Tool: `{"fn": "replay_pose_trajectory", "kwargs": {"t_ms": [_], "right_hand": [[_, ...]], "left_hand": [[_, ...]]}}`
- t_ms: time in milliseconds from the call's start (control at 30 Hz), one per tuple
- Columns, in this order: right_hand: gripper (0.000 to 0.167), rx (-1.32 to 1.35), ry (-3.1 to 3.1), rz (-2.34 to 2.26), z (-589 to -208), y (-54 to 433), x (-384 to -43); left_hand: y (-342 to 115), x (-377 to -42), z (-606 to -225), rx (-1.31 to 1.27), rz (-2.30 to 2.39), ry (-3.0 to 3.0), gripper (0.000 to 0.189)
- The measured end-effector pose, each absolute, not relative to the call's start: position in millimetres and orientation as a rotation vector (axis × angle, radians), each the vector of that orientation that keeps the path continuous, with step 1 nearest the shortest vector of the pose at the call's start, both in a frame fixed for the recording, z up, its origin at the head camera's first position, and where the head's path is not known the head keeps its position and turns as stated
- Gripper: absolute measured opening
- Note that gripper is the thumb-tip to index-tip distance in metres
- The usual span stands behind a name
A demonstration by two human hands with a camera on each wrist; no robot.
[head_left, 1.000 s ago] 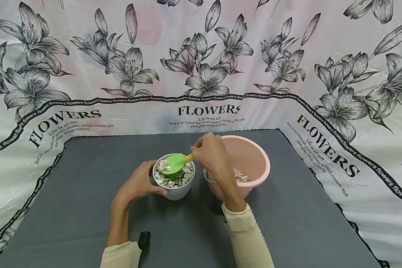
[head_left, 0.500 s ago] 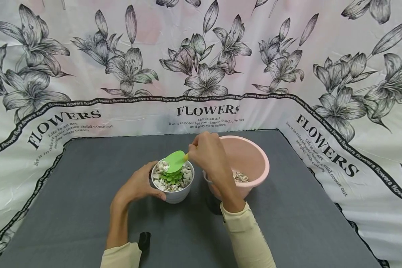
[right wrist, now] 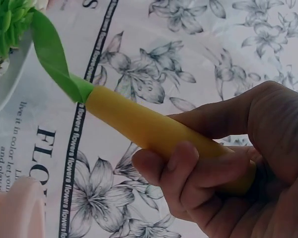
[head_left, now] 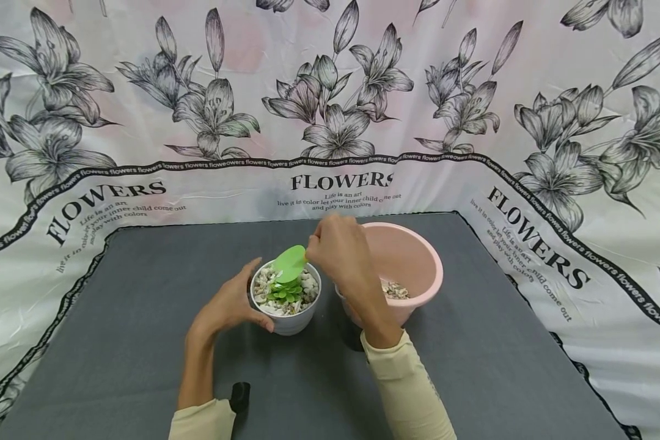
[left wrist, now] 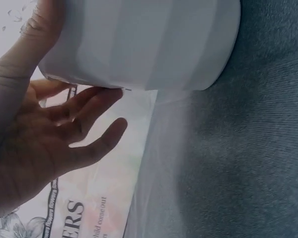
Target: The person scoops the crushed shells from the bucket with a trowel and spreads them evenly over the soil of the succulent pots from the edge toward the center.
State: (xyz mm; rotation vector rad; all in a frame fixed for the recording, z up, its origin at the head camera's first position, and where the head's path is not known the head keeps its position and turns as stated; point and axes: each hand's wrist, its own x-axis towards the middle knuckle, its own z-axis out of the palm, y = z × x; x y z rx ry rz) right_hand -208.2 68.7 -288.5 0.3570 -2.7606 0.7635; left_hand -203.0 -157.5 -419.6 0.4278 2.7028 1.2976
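Observation:
A white pot with faceted sides stands on the dark cloth, holding a green succulent ringed by pale pebbles. My left hand grips the pot from its left side, thumb in front and fingers behind; the left wrist view shows the pot wall between them. In my right hand is a small garden trowel, its yellow handle wrapped by the fingers. The trowel's green blade tilts down over the back of the pot, its tip at the succulent and pebbles.
Right of the white pot stands a larger pink pot with some pebbles at its bottom, partly behind my right forearm. A dark grey cloth covers the table. Flower-printed fabric rises at the back and sides.
The trowel blade has tipped up more steeply and drawn back a little from the pot's left side. Its heap of pebbles has slid off into the pot, and the succulent shows more.

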Motion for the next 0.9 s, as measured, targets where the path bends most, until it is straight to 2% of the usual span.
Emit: {"fn": "replay_pose_trajectory", "kwargs": {"t_ms": [67, 133, 300, 433, 567, 733, 900], "right_hand": [[0.045, 0.350, -2.755, 0.720, -286.0, 66.6, -206.7], [0.045, 0.329, -2.749, 0.673, -283.7, 64.9, -205.1], [0.045, 0.307, -2.732, 0.629, -280.2, 61.8, -203.8], [0.046, 0.343, -2.731, 0.674, -281.6, 61.7, -206.0], [0.040, 0.334, -2.738, 0.734, -283.9, 67.5, -206.3], [0.020, 0.289, -2.710, 0.935, -281.2, 86.2, -201.7], [0.017, 0.206, -2.557, 1.017, -274.6, 119.9, -196.7]], "left_hand": [[-156.5, -204.3, -420.7, 0.456, 1.310, 2.715, 0.121], [-155.4, -204.8, -421.7, 0.463, 1.345, 2.702, 0.110], [-154.4, -204.8, -422.3, 0.366, 1.343, 2.681, 0.100], [-153.9, -205.3, -420.8, 0.344, 1.285, 2.702, 0.113], [-150.1, -208.0, -421.3, 0.471, 1.305, 2.722, 0.126], [-145.1, -207.7, -423.0, 0.441, 1.324, 2.733, 0.117], [-142.5, -203.1, -420.5, 0.303, 1.253, 2.716, 0.117]]}}
